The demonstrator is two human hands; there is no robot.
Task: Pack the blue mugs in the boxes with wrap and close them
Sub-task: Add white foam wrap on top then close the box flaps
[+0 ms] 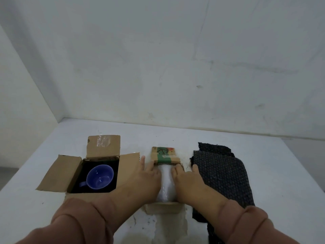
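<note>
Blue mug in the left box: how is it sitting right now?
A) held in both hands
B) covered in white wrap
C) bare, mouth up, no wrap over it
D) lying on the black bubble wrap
C: the blue mug sits uncovered, mouth up, in the open left box.

Hands (166, 178) hide the middle box (165, 206) sides; wrapped contents (166, 184) unidentifiable.

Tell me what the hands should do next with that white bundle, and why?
Probably press the white wrapped bundle a little deeper into the small box. Both hands, left hand and right hand, lie flat on either side of it, and it bulges above the box's edges, with the far flap open. It likely needs to sit lower before the flaps can fold shut.
</note>
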